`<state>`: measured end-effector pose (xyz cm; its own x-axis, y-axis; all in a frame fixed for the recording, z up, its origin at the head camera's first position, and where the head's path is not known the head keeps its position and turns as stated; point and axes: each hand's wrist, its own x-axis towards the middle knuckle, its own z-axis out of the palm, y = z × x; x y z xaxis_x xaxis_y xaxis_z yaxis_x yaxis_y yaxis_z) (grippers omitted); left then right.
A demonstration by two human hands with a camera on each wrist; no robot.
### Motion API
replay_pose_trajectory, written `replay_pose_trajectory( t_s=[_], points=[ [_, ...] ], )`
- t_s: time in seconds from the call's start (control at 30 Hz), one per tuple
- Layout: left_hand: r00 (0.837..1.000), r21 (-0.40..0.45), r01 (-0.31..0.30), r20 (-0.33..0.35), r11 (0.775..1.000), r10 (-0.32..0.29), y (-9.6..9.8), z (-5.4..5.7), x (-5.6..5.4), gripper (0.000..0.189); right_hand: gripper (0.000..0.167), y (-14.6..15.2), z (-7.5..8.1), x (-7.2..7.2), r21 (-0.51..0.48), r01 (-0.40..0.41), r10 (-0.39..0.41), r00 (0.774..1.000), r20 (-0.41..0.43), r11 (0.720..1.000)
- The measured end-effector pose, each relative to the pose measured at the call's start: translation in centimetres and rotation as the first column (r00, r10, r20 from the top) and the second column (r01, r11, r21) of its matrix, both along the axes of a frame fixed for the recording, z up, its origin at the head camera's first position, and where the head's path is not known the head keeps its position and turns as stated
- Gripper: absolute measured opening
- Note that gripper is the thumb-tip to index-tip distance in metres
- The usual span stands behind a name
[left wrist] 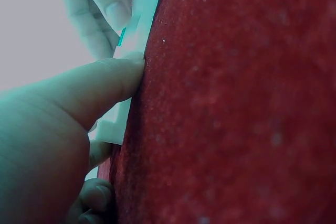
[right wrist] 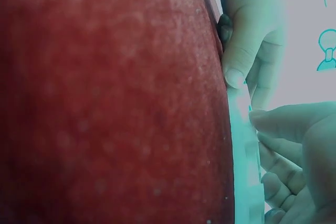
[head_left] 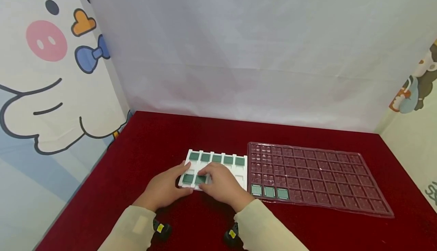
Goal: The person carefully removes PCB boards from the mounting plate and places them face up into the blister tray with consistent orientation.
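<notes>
I see a green square (head_left: 200,180) at the near row of the white tray (head_left: 194,166), second slot from the left; whether it is fully seated, I can't tell. The right hand (head_left: 223,182) pinches it between thumb and forefinger. The left hand (head_left: 166,184) grips the tray's left end, thumb against the near edge. A matching piece (head_left: 187,179) lies in the corner slot, five others (head_left: 216,158) along the far row. Just right, a clear compartmented tray (head_left: 334,179) bears three more (head_left: 269,192) on the red cloth (head_left: 191,220).
</notes>
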<state>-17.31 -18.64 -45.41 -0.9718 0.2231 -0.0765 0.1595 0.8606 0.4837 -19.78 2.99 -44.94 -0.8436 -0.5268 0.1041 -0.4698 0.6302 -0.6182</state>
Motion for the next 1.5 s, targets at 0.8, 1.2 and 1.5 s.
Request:
replay_pose_trajectory(
  t_s=[0.8, 1.2, 1.5],
  points=[
    [1.0, 0.016, -0.001, 0.003, 1.0, 0.001, 0.0, -0.1, 0.0, 0.082, 0.026, -0.1, 0.3, 0.4, 0.014, 0.053, -0.053, 0.998, -0.016, 0.999],
    [1.0, -0.005, 0.007, -0.001, 1.0, -0.007, 0.0, -0.2, -0.1, 0.083, 0.022, 2.1, 0.4, 0.9, -0.059, 0.085, -0.085, 0.996, 0.001, 0.995],
    [0.999, 0.014, -0.015, 0.04, 1.0, 0.014, 0.1, 0.1, -0.1, 0.084, 0.018, 3.7, 0.3, 1.4, -0.084, 0.114, -0.114, 0.993, 0.006, 0.99]
  ],
)
